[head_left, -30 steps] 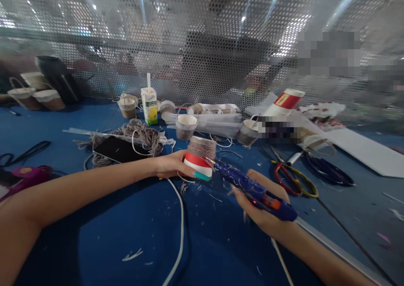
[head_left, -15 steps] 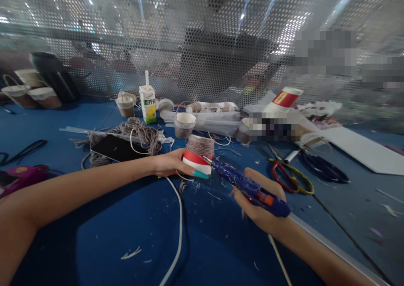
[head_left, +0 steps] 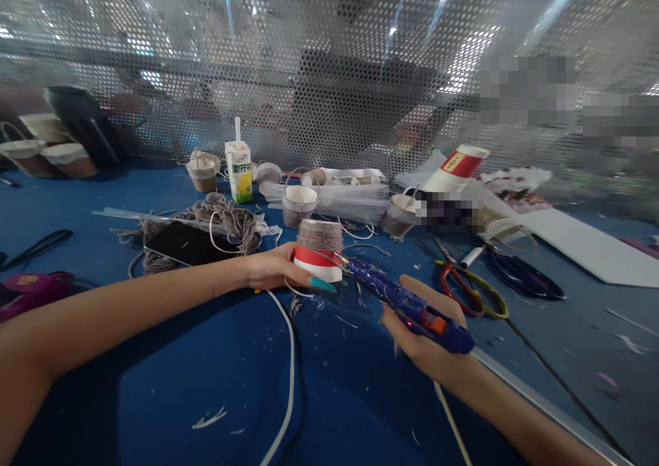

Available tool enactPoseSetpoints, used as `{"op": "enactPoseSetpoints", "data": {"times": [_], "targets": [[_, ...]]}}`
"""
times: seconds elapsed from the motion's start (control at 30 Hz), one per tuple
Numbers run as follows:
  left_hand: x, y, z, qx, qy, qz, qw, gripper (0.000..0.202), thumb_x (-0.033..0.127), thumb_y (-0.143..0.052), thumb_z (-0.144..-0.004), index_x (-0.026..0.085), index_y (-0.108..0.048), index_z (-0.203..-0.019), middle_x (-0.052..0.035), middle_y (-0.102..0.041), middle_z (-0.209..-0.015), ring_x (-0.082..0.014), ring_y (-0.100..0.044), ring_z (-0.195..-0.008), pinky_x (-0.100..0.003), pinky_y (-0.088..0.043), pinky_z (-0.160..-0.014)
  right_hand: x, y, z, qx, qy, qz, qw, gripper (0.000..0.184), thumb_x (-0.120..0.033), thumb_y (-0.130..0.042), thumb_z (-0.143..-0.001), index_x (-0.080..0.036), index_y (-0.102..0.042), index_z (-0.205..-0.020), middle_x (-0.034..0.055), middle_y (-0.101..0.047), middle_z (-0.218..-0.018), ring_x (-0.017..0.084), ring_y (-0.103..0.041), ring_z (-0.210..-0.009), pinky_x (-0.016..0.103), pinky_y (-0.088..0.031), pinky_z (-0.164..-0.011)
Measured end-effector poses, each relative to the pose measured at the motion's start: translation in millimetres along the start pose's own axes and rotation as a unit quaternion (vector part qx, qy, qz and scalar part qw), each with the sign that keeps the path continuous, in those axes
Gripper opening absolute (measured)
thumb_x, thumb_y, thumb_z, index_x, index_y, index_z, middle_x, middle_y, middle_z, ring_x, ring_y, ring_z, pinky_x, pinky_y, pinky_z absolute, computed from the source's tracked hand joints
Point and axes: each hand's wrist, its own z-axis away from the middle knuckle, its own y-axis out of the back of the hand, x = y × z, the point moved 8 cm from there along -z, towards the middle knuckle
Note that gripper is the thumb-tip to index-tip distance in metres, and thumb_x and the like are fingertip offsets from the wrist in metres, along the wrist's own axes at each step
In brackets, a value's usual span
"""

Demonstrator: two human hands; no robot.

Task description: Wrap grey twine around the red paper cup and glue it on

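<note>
A paper cup with a red and white lower part is gripped from the left by my left hand. Grey-brown twine is wound in close rows around its upper part. My right hand is closed around a blue hot glue gun with an orange switch. The metal nozzle points left at the cup, at or very near the red band just under the twine; exact contact cannot be made out. Turquoise nail tips show on my left thumb. A white cord runs down below the cup.
Behind my left forearm lie a black phone and a tangle of twine. A drink carton and small twine-covered buckets stand farther back. Scissors lie right, with a white board beyond. Perforated metal mesh rises behind.
The cup and my left hand sit slightly farther left in view, as does most of the background. The glue gun's nozzle stays close to the cup, and both grips are unchanged.
</note>
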Motion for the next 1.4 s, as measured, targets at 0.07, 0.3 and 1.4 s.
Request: {"op": "enactPoseSetpoints", "data": {"times": [0.07,0.3,1.4], "targets": [[1,-0.6,0,-0.001,-0.005,0.000,1.000,0.051,0.009,-0.078,-0.058,0.016,-0.065,-0.106,-0.0063,-0.072,-0.098,-0.0182,-0.068,-0.091,-0.037,-0.047,-0.094,0,0,0,0.002,0.010,0.007,1.000,0.026,-0.017,-0.053,-0.074,-0.024,-0.033,-0.058,-0.0071,-0.040,-0.050,0.008,-0.043,-0.039,0.023,-0.033,-0.040],[5,-4.6,1,-0.020,-0.014,0.011,1.000,0.050,0.007,-0.077,-0.058,0.017,-0.066,-0.105,-0.0045,-0.072,-0.097,-0.0145,-0.068,-0.086,-0.030,-0.050,-0.087,7,0,0,-0.005,-0.007,0.010,1.000,0.025,-0.018,-0.052,-0.075,-0.024,-0.034,-0.060,-0.0066,-0.039,-0.052,0.008,-0.042,-0.042,0.023,-0.033,-0.043],[3,15.9,-1,0.085,0.005,0.034,0.996,0.037,0.022,-0.068,-0.074,0.015,-0.050,-0.105,-0.0178,-0.055,-0.134,-0.0264,-0.056,-0.123,-0.043,-0.040,-0.106,8,3,-15,0.025,0.161,0.129,0.978,0.015,-0.026,-0.055,-0.077,-0.023,-0.043,-0.069,-0.0028,-0.045,-0.061,0.012,-0.044,-0.051,0.026,-0.036,-0.049]]}}
